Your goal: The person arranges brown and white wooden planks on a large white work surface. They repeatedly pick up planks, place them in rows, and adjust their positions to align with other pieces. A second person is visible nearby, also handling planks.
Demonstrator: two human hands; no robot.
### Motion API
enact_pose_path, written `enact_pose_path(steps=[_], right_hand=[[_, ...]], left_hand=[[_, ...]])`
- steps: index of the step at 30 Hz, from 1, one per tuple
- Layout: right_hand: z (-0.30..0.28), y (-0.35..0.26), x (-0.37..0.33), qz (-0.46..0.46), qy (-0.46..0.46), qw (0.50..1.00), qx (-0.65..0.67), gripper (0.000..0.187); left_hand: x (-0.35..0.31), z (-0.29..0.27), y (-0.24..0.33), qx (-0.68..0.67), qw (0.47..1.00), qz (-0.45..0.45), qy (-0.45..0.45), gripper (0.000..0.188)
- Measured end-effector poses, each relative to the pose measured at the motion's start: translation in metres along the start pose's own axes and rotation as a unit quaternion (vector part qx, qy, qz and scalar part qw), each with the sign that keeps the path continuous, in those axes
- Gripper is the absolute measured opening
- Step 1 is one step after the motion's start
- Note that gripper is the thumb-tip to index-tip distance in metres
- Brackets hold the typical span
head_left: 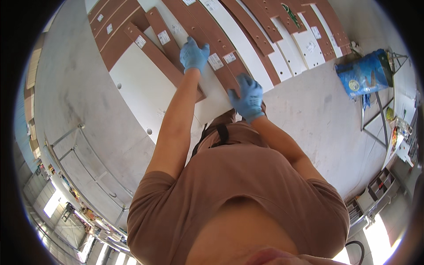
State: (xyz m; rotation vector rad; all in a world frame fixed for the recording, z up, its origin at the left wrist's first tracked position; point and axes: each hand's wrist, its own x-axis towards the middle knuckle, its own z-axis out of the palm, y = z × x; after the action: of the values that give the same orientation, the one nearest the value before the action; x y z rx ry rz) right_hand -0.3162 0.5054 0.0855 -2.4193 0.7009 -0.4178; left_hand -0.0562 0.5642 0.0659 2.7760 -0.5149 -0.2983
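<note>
Several long brown boards and white panels lie side by side on the floor ahead of me. My left hand (pixel 194 55), in a blue glove, is on the left edge of a long brown board (pixel 207 37), its thumb over the top face. At that board's near end, my right hand (pixel 248 98), also gloved in blue, has its fingers and thumb bent round the corner. The undersides of my fingers are hidden. White labels (pixel 215 62) are stuck on the board close to my hands. Left of it lies a narrower brown board (pixel 160 39) on a white panel (pixel 140 88).
More brown and white boards (pixel 309 46) with drilled holes overlap at the far right. A blue sack (pixel 363 74) hangs from a metal frame on the right. Metal rails (pixel 88 165) stand at the left. The grey floor (pixel 304 110) borders the boards.
</note>
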Motion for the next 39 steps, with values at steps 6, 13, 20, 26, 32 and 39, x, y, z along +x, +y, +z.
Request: enact_pose_path(steps=[6, 13, 20, 26, 32, 39], right_hand=[[-0.052, 0.031, -0.067, 0.339, -0.254, 0.902, 0.089, 0.044], [0.016, 0.057, -0.090, 0.462, -0.309, 0.768, 0.319, 0.059], [0.033, 0.042, -0.074, 0.572, -0.183, 0.642, 0.477, 0.035], [0.030, 0.031, -0.058, 0.600, -0.163, 0.624, 0.473, 0.032], [0.037, 0.045, -0.058, 0.606, -0.225, 0.622, 0.441, 0.039], [0.031, 0.040, -0.060, 0.594, -0.209, 0.633, 0.450, 0.038]], left_hand=[[0.000, 0.005, 0.011, 0.058, 0.998, -0.029, -0.017, 0.090], [0.010, 0.010, 0.012, 0.095, 0.994, -0.041, -0.038, 0.090], [0.023, 0.015, 0.009, 0.103, 0.993, -0.045, -0.031, 0.088], [0.027, 0.011, 0.010, 0.089, 0.993, -0.060, -0.058, 0.084], [0.029, 0.014, 0.005, 0.073, 0.996, -0.039, -0.042, 0.075], [0.031, 0.012, 0.004, 0.074, 0.996, -0.036, -0.044, 0.069]])
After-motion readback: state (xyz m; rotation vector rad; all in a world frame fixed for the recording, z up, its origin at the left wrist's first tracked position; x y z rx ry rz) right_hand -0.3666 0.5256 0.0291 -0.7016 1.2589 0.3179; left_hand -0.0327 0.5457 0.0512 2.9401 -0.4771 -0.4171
